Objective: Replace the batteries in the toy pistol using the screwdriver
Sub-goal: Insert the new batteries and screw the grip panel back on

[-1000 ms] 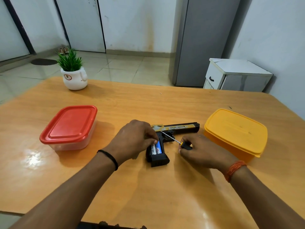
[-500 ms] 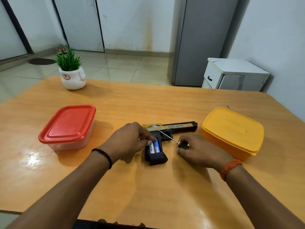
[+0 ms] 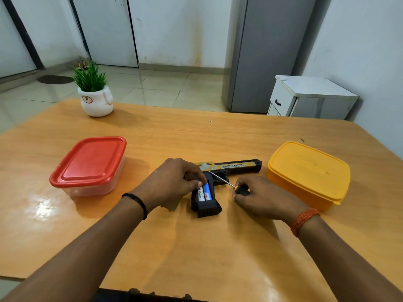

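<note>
A glossy orange-brown wooden table point(image 3: 152, 247) carried a clear plastic box with a red lid point(image 3: 89, 165), a yellow lidded plastic box point(image 3: 307, 173), a white ceramic pot of green plant point(image 3: 96, 101), a black-and-gold toy pistol point(image 3: 231, 168), and a tiny pale speck point(image 3: 210, 121), possibly a screw.

Toy pistol point(image 3: 231, 168) lies at bench point(image 3: 196, 247) centre, barrel pointing right, grip toward the near edge. Batteries point(image 3: 204, 192) sit in the grip. Lidded box point(image 3: 89, 165) to the left, another lidded box point(image 3: 307, 174) to the right. Potted plant point(image 3: 94, 94) at far left.
</note>
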